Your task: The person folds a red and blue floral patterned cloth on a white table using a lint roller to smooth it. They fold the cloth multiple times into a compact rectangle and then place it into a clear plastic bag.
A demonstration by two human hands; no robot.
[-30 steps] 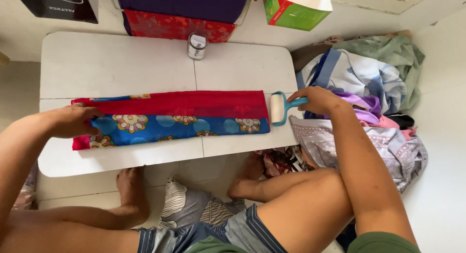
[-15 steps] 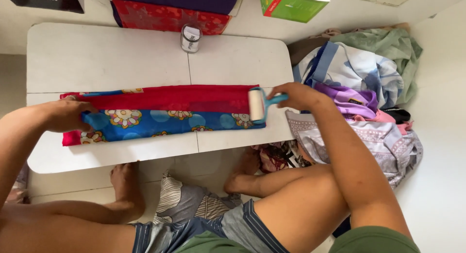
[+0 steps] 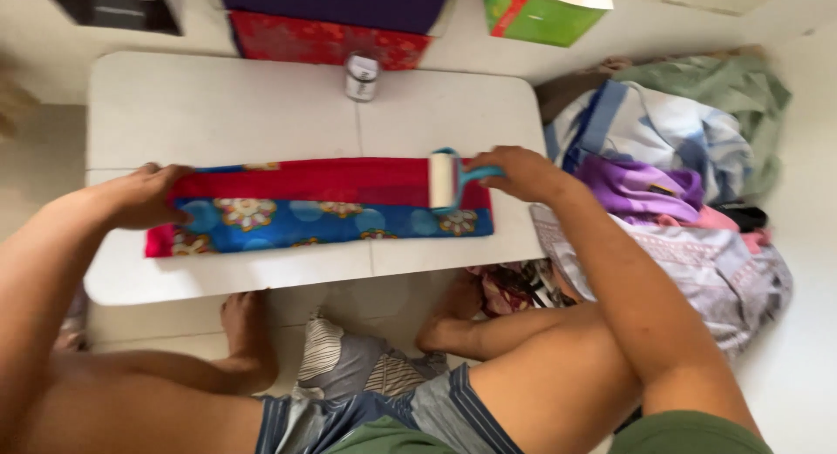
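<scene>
White low table (image 3: 261, 105); on it we laid the folded red-and-blue floral cloth (image 3: 323, 212) lengthwise; our left hand (image 3: 144, 195) pressed its left end flat, fingers spread; our right hand (image 3: 523, 172) gripped the lint roller (image 3: 445, 180), its white drum resting on the cloth's right part; small tin (image 3: 362, 77) behind.

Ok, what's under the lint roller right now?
The lint roller, held by the right hand, rests on the red band of the folded cloth. The cloth lies on the white table. The left hand covers the cloth's far end.
</scene>
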